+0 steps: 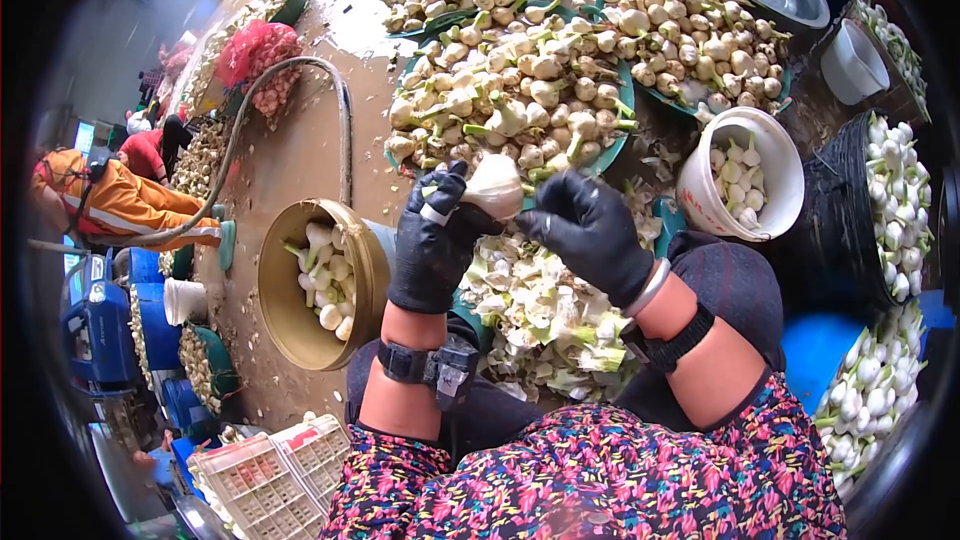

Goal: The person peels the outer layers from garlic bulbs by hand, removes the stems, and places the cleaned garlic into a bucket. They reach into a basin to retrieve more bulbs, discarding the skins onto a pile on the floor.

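A large pale garlic bulb (495, 188) is gripped in the black-gloved fingers of my left hand (436, 245). Just to its right, my right hand (592, 238), gloved in black too, is closed with its fingers curled in; what they pinch, if anything, is hidden. Below both hands lies a heap of peeled garlic skins and leaf scraps (545, 315). Beyond the hands, a green basin (622, 100) is piled with untrimmed garlic bulbs (510, 90).
A tan bucket (372, 285) at left and a white bucket (690, 185) at right hold cleaned bulbs. Full black basket (825, 210) stands far right. A hose (343, 100) loops over the wet floor. At left, a person in orange trousers (150, 205) bends near garlic piles.
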The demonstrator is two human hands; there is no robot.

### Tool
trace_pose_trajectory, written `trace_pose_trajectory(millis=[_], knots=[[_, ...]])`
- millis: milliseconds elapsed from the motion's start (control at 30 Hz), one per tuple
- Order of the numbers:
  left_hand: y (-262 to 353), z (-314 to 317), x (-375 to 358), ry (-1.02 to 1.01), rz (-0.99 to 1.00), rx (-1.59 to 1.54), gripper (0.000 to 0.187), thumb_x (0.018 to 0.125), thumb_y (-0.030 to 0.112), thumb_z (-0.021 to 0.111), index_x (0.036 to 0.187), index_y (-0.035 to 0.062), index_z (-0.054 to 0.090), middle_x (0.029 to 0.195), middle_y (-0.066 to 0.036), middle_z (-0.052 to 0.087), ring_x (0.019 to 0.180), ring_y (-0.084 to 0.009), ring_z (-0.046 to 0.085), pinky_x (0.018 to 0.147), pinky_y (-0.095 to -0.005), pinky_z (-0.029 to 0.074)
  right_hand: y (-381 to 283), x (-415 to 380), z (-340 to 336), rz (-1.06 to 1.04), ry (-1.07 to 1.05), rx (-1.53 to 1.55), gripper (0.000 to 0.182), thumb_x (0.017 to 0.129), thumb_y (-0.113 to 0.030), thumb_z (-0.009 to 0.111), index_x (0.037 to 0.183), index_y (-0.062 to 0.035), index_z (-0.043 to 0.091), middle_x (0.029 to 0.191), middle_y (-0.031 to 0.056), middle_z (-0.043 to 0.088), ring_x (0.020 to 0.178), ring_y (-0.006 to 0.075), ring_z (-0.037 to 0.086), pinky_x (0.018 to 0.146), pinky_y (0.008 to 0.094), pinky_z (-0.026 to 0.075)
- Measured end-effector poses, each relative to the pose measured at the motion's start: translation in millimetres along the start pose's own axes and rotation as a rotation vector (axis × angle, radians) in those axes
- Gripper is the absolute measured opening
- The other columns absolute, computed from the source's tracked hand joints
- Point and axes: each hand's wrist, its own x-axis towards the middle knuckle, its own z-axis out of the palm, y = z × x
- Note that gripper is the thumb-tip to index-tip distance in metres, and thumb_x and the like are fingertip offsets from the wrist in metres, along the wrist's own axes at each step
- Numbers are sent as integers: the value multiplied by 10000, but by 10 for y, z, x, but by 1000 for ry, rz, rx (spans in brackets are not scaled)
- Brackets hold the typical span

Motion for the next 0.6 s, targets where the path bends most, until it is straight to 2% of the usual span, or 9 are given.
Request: trace_pose_trajectory(millis=[67,100,133,200,233,267,333,467,600], knots=[[-58,56,-24,-104,198,330,257,837,118,561,1059,-1,511,881,-113,584,681,-248,624,619,-382,546,-11,53,58,-34,87,93,164,750,-140,670,809,-26,569,674,31,578,641,83,539,607,248,454],[-38,74,-60,-80,43,190,232,839,97,556,1044,3,504,873,-117,582,671,-250,622,645,-374,541,-7,65,56,-72,166,186,141,763,-113,663,803,-22,563,665,1,563,647,55,519,605,233,450],[-59,104,-62,-84,37,189,232,839,97,556,1044,3,504,873,-117,582,671,-250,622,645,-374,541,3,62,20,-68,172,184,141,763,-113,663,803,-22,563,665,1,563,647,55,519,605,233,450],[-105,152,-50,-44,83,123,260,843,99,553,1077,5,493,887,-117,579,673,-250,621,675,-359,534,21,58,-48,294,97,303,136,764,-94,649,838,-18,563,712,18,591,662,71,542,619,240,458],[-116,106,-10,-113,61,90,286,857,132,548,1107,9,481,907,-115,577,706,-235,621,695,-355,530,77,62,-34,237,160,147,144,764,-66,627,881,-10,563,800,35,617,700,76,562,649,239,469],[-144,67,24,-113,59,90,286,857,132,548,1107,9,481,907,-115,577,706,-235,621,695,-355,530,111,62,-33,237,161,147,144,764,-66,627,881,-10,563,800,35,617,700,76,562,649,239,469],[-175,39,68,75,-106,-177,311,869,179,544,1127,18,479,944,-119,579,742,-219,620,711,-374,530,113,67,-29,121,227,272,157,768,-42,590,919,-6,569,849,54,630,720,83,582,670,246,484],[-187,63,14,-36,-188,-54,324,887,250,513,1125,31,497,988,-125,589,749,-207,618,722,-369,536,-1,39,9,66,121,312,186,771,-30,564,954,-4,572,848,56,631,748,90,592,704,251,489],[-158,18,-22,-183,-84,99,357,890,241,484,1158,6,487,988,-120,591,742,-192,616,682,-351,546,85,39,-15,-24,188,150,199,765,-34,568,961,-6,584,843,63,634,764,102,598,714,258,488]])
